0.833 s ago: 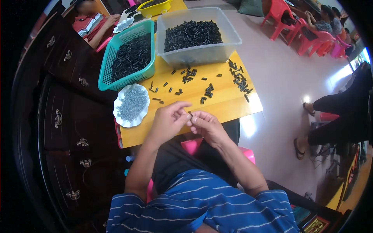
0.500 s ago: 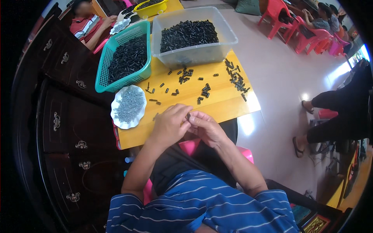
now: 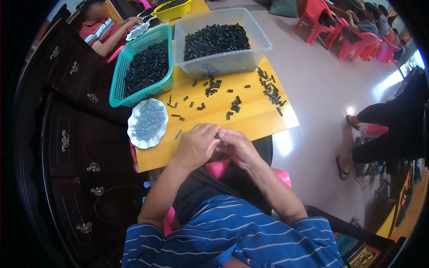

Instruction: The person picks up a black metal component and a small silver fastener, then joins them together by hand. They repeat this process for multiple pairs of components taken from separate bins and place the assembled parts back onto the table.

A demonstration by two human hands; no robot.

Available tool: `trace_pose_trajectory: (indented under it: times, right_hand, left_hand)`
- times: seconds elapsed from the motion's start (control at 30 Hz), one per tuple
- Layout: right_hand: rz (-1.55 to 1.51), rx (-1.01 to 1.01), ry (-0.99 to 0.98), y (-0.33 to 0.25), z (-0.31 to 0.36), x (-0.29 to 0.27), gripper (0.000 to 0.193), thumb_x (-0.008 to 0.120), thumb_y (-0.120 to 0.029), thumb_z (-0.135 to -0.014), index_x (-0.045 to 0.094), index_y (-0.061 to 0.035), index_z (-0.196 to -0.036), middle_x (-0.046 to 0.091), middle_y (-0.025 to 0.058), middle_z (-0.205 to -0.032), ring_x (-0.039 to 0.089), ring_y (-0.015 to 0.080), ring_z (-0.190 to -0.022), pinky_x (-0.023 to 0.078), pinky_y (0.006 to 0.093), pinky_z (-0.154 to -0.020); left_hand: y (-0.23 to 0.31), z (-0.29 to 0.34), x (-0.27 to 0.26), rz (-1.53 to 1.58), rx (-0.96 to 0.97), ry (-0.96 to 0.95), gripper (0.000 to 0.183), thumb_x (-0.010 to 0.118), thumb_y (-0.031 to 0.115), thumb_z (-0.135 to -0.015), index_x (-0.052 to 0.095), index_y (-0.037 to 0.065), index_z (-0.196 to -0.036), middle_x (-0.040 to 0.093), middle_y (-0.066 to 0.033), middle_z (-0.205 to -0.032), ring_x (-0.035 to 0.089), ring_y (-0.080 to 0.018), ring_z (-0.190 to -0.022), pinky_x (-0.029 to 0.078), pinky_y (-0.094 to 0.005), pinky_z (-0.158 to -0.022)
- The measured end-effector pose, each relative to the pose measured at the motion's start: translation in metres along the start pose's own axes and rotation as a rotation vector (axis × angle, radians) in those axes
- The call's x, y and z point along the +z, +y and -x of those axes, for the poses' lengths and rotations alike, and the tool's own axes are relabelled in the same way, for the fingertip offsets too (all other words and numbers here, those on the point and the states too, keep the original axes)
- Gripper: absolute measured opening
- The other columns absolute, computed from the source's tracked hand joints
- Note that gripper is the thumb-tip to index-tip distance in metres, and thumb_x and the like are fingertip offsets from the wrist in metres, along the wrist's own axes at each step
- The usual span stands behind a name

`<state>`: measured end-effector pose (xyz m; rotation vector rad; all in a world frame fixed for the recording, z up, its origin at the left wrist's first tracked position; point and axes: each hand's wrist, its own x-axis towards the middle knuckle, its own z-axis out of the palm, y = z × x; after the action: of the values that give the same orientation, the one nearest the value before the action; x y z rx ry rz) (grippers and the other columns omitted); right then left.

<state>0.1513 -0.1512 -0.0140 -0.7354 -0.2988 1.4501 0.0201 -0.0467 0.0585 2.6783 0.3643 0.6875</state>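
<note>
Just over the near edge of the yellow table (image 3: 263,122), my left hand (image 3: 195,145) and my right hand (image 3: 237,146) meet, both closed. Between their fingertips shows a small black plastic piece (image 3: 217,136), mostly covered by fingers. Several like pieces lie scattered on the tabletop beyond my hands, with a denser pile (image 3: 271,91) at the right edge. To the left of my left hand sits a white scalloped dish (image 3: 132,129) filled with thin silvery metal pins or screws, too small to tell which.
Behind the loose pieces stand a teal basket (image 3: 117,91) and a clear bin (image 3: 223,62), both holding black pieces. A dark drawer cabinet (image 3: 85,143) flanks the left side. Another person (image 3: 105,33) works at the far left, near a yellow basket (image 3: 173,12). Someone's legs (image 3: 380,129) are at right.
My hands have shifted slightly and closed further over the small black piece, which now shows less. The far-left person's hands have moved a little.
</note>
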Motion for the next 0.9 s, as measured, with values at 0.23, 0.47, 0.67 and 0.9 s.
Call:
trace_pose_trajectory:
  times: [0.23,0.47,0.67,0.9]
  right_hand:
    - [0.037,0.001,-0.070,0.001,0.001,0.006,0.020,0.062,-0.025,-0.097,0.068,-0.0066,-0.103,0.069,0.0014,-0.095,0.063,0.0097,-0.087,0.049,0.0256,-0.079]
    - [0.065,0.027,-0.002,-0.007,0.011,0.016,0.023,0.064,-0.029,-0.096,0.067,-0.0066,-0.102,0.068,0.0023,-0.094,0.064,0.0112,-0.087,0.051,0.0264,-0.080]
    - [-0.122,-0.061,-0.125,0.023,-0.006,-0.004,0.023,0.069,-0.029,-0.092,0.066,-0.0073,-0.100,0.069,0.0050,-0.090,0.067,0.0149,-0.081,0.056,0.0304,-0.075]
    - [-0.112,-0.077,-0.170,0.013,-0.001,0.001,0.016,0.071,-0.025,-0.091,0.066,-0.0092,-0.092,0.067,0.0005,-0.083,0.063,0.0101,-0.074,0.051,0.0243,-0.070]
  left_hand:
    - [-0.004,0.006,-0.003,0.003,0.040,0.011,0.027,0.072,0.009,-0.077,0.062,0.005,-0.102,0.067,-0.0126,-0.092,0.067,-0.0330,-0.085,0.053,-0.0418,-0.070]
    - [-0.001,0.004,0.000,-0.002,0.038,-0.007,0.023,0.069,0.012,-0.080,0.064,0.006,-0.102,0.068,-0.0122,-0.092,0.067,-0.0325,-0.085,0.053,-0.0417,-0.072]
    - [0.003,0.008,0.003,-0.029,0.034,-0.028,0.026,0.065,0.008,-0.082,0.065,0.002,-0.107,0.068,-0.0165,-0.098,0.065,-0.0373,-0.090,0.052,-0.0454,-0.079]
    - [0.009,0.002,0.002,-0.008,0.118,-0.014,0.028,0.062,0.008,-0.084,0.063,0.000,-0.111,0.067,-0.0180,-0.100,0.065,-0.0380,-0.088,0.052,-0.0451,-0.076]
